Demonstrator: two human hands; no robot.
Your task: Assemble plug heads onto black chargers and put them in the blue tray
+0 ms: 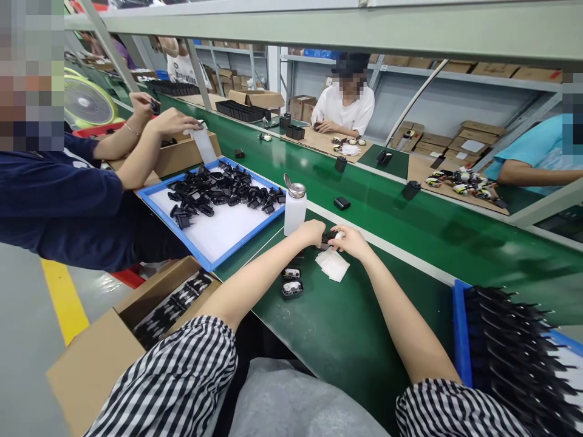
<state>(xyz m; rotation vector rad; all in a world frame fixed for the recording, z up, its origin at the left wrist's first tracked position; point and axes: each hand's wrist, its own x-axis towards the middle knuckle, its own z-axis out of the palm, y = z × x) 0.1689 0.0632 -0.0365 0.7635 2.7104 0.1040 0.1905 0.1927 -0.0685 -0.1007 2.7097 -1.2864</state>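
My left hand (pixel 313 232) is closed round a small black plastic housing (pixel 328 237), which my fingers partly cover. My right hand (pixel 353 241) pinches a small white wad (pixel 339 235) against that housing; whether it is cloth or paper I cannot tell. Just below my hands lie several white wipes (pixel 333 266), loosely stacked on the green bench. Left of the wipes sit open black housings (pixel 292 288) with pale insides. A white dispenser bottle (pixel 296 215) with a metal top, its lid flipped up, stands beyond my left wrist.
A blue-rimmed tray (pixel 210 264) of black plug parts lies at the left, beside a co-worker's arms (pixel 155 130). Black parts with cords fill another blue tray (pixel 462 340) at the right. A green conveyor (pixel 387 224) carries scattered black housings. An open carton (pixel 102 346) stands lower left.
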